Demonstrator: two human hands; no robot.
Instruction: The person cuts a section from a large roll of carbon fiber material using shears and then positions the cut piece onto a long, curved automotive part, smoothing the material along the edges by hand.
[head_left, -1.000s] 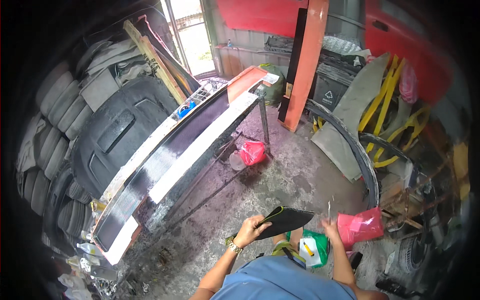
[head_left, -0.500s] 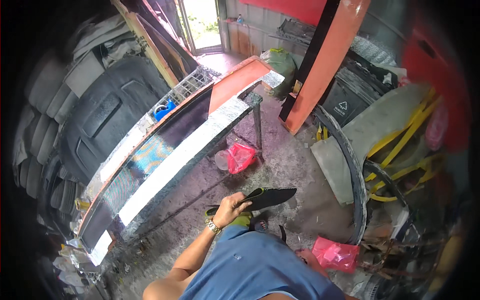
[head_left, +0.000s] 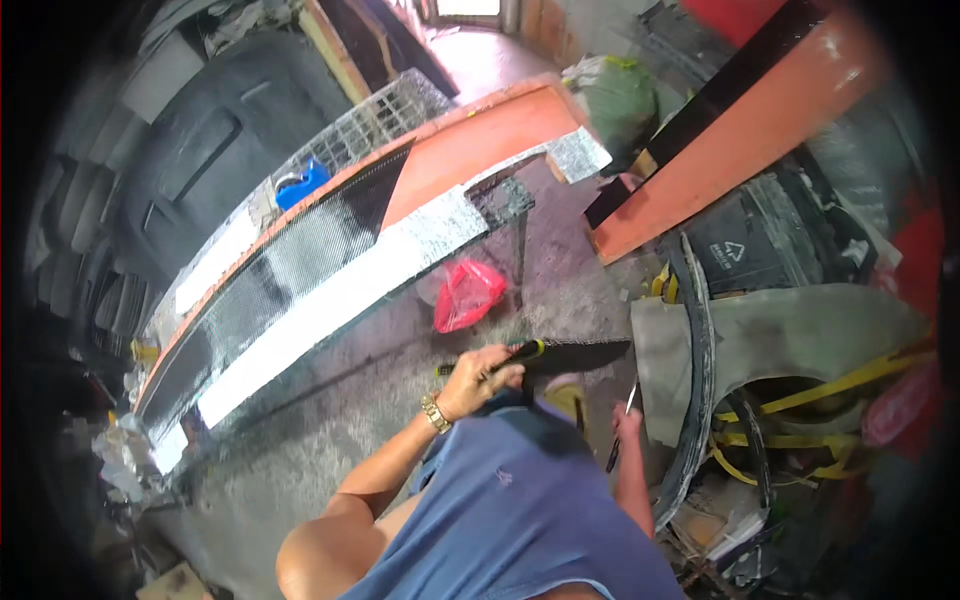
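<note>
My left hand (head_left: 480, 380) is closed on a folded black sheet (head_left: 580, 354) with yellow-green edging, held in front of my body. My right hand (head_left: 627, 425), lower and to the right, grips a slender tool (head_left: 631, 394) with a silvery upper part and a dark lower end; what kind it is I cannot tell. Beyond my hands a long curved orange panel (head_left: 470, 135) lies on a stand, partly covered by dark woven material (head_left: 290, 250), with a pale strip (head_left: 280, 345) along its near side. A blue tape dispenser (head_left: 305, 185) sits along its far edge.
A red plastic bag (head_left: 467, 295) lies on the floor under the panel. An orange board (head_left: 720, 150) leans at the right, near a green sack (head_left: 615, 105), a dark bin (head_left: 750, 230) and grey panels (head_left: 780, 325) with yellow straps. Dark moulded panels (head_left: 220, 140) stand at the left.
The view has shifted toward the long panel. My left hand and the black sheet have moved forward and up. My right hand, mostly hidden half a second ago, shows again with the tool.
</note>
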